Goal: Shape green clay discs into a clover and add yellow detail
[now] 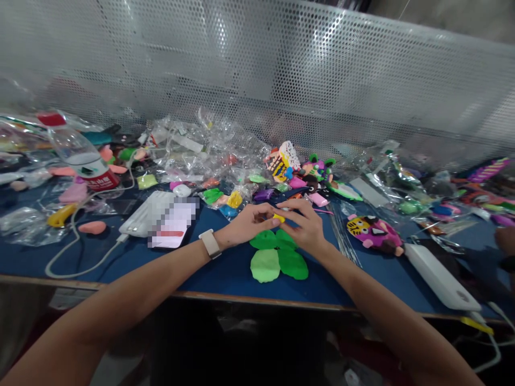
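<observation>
My left hand (250, 224) and my right hand (302, 223) meet over the blue table (217, 273), fingers pinched together on a small yellow clay piece (279, 217). Just beneath and in front of them lie flat green clay leaves (277, 256), light and darker green, pressed on the table. A pale watch band sits on my left wrist (211, 244).
Clear plastic bags with coloured clay bits (209, 161) pile up behind the hands. A phone (171, 225) and white power bank with cable (140, 217) lie left, a bottle (82, 158) far left. Clay figures (374, 231) and another white power bank (438, 276) sit right. A perforated metal screen (281, 69) stands behind.
</observation>
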Available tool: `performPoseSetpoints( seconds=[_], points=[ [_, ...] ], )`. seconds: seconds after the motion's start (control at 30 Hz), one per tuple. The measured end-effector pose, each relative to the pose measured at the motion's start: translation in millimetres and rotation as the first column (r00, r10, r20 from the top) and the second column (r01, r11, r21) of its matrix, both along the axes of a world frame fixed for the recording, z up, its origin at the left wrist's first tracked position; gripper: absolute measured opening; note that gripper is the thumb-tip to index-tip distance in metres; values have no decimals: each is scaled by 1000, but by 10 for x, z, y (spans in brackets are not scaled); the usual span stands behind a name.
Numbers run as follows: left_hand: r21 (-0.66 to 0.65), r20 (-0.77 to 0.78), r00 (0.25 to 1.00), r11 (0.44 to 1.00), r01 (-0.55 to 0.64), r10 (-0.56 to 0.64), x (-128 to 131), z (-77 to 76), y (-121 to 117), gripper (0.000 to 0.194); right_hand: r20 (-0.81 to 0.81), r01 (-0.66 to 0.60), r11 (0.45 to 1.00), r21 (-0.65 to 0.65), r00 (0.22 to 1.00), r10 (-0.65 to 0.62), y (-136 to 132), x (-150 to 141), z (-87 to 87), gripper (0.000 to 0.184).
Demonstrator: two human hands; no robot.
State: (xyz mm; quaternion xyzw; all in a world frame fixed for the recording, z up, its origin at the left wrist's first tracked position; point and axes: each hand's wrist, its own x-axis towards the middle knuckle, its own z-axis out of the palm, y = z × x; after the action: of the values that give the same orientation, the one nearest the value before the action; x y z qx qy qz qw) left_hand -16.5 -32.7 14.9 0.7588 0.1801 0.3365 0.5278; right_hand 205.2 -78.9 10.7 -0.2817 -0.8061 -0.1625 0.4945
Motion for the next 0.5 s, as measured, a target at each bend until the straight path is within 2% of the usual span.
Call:
performPoseSetpoints(
  seconds=[0.13, 0.3, 0.4, 0.5],
  points=[
    [-40, 9, 1000, 999, 6, -5, 12, 4, -22, 51, -42, 35, 999, 22, 999, -34, -35, -22, -7, 30],
    [-67, 12, 1000, 998, -15, 16, 0, 9, -10, 56, -9, 1, 1000, -27, 1000, -1, -65, -64, 58, 37],
    [-60, -3, 999, 997, -40, 40, -3, 12, -14, 56, -16, -28, 999, -26, 999, 28, -59, -73, 76, 35],
    [-76, 1, 1000, 997, 8, -8, 13, 4, -30, 56, -45, -23, 1000, -14, 999, 22, -53, -73, 52, 26]
  ],
)
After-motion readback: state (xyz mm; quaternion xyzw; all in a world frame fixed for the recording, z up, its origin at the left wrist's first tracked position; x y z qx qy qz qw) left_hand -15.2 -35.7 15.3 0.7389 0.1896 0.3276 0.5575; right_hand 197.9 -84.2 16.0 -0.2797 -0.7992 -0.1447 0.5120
